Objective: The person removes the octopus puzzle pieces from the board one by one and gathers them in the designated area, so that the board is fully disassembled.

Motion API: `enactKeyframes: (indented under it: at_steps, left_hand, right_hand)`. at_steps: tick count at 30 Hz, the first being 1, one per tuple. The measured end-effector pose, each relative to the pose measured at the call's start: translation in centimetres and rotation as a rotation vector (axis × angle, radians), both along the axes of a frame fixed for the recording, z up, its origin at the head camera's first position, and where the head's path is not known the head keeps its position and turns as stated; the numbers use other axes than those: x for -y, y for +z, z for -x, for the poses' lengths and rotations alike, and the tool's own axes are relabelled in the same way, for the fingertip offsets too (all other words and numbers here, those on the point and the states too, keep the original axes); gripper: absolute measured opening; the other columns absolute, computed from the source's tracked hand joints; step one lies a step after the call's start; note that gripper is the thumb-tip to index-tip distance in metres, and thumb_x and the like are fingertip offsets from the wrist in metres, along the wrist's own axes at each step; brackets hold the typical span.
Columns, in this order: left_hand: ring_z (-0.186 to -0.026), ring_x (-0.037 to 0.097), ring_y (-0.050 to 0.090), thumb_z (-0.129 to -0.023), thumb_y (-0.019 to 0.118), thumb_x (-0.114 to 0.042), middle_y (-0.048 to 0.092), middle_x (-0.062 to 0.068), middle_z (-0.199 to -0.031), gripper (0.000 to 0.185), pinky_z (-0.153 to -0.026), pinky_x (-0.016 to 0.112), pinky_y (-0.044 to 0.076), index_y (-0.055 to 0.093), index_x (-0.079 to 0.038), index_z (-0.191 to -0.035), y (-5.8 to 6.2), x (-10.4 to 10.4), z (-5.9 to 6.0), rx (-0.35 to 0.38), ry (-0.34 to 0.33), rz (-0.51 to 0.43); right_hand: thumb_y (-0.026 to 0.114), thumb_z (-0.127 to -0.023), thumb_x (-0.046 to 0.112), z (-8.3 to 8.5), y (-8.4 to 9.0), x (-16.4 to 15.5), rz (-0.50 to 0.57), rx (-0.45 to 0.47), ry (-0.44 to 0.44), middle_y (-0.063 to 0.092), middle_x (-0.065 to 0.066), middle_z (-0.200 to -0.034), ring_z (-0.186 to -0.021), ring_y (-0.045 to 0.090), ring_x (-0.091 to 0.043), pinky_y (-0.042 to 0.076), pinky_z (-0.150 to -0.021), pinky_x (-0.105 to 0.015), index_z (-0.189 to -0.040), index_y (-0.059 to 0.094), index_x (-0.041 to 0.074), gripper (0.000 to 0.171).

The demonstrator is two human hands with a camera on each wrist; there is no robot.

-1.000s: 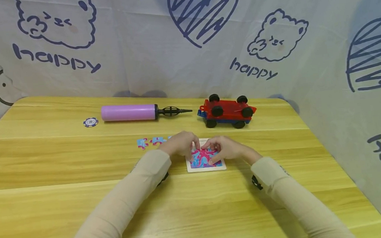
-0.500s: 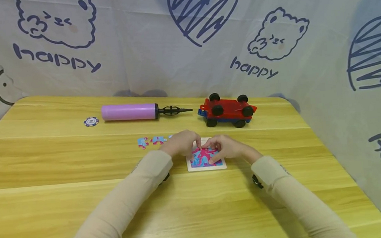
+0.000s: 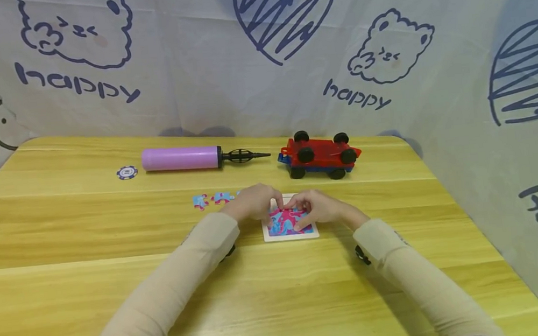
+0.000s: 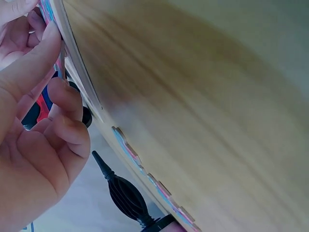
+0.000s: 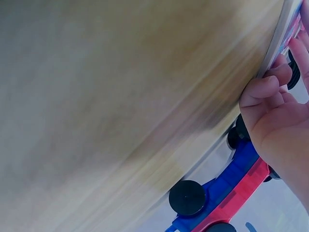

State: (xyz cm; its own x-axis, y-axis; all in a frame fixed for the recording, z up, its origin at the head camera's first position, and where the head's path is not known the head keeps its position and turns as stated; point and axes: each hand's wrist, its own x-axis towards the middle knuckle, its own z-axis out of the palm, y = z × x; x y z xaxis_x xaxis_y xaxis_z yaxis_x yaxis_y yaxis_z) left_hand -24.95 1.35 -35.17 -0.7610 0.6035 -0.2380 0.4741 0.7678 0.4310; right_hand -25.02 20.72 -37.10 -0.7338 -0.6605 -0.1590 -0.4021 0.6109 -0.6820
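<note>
Head view: both hands meet over the jigsaw puzzle board [image 3: 288,224], flat on the counter [image 3: 115,291]. Left hand [image 3: 252,202] and right hand [image 3: 315,208], fingers curled, press fingertips on its far edge. Loose puzzle pieces [image 3: 212,199] lie just left of the left grip, nearer that hand.

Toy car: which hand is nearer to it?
Right. The right hand rests on the puzzle board just in front of the toy car; the left hand, also on the board, lies further to the car's left.
</note>
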Motion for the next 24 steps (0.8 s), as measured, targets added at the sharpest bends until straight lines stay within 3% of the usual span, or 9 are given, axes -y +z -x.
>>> enactKeyframes:
  at_steps: [11, 18, 24]
  left_hand:
    - [-0.085, 0.017, 0.051, -0.068, 0.078, -0.016, 0.058, 0.002, -0.096, 0.032, -0.073, 0.032, 0.045, 0.062, -0.017, -0.096, 0.41, -0.12, -0.04, -0.04, 0.014, 0.034]
    - [-0.079, 0.016, 0.054, -0.069, 0.076, -0.005, 0.059, 0.002, -0.085, 0.029, -0.067, 0.027, 0.046, 0.063, -0.012, -0.093, 0.49, 0.04, -0.1, -0.013, 0.012, -0.041]
    - [-0.076, 0.016, 0.056, -0.075, 0.06, 0.011, 0.061, 0.005, -0.083, 0.026, -0.066, 0.023, 0.046, 0.065, -0.006, -0.093, 0.41, 0.43, 0.07, 0.005, -0.001, -0.134]
  right_hand:
    - [0.073, -0.073, 0.009, 0.05, 0.13, -0.16, 0.01, -0.001, -0.002, 0.05, -0.006, -0.077, -0.066, 0.039, -0.017, 0.034, -0.06, -0.024, -0.109, 0.061, -0.001, 0.039]
    - [0.074, -0.072, 0.01, 0.1, 0.01, -0.18, 0.008, -0.024, 0.017, 0.052, -0.005, -0.078, -0.065, 0.039, -0.015, 0.035, -0.059, -0.023, -0.108, 0.061, -0.001, 0.04]
    - [0.075, -0.071, 0.011, 0.03, -0.1, -0.13, 0.011, -0.027, 0.019, 0.051, -0.006, -0.078, -0.066, 0.04, -0.017, 0.035, -0.06, -0.023, -0.108, 0.061, 0.001, 0.04]
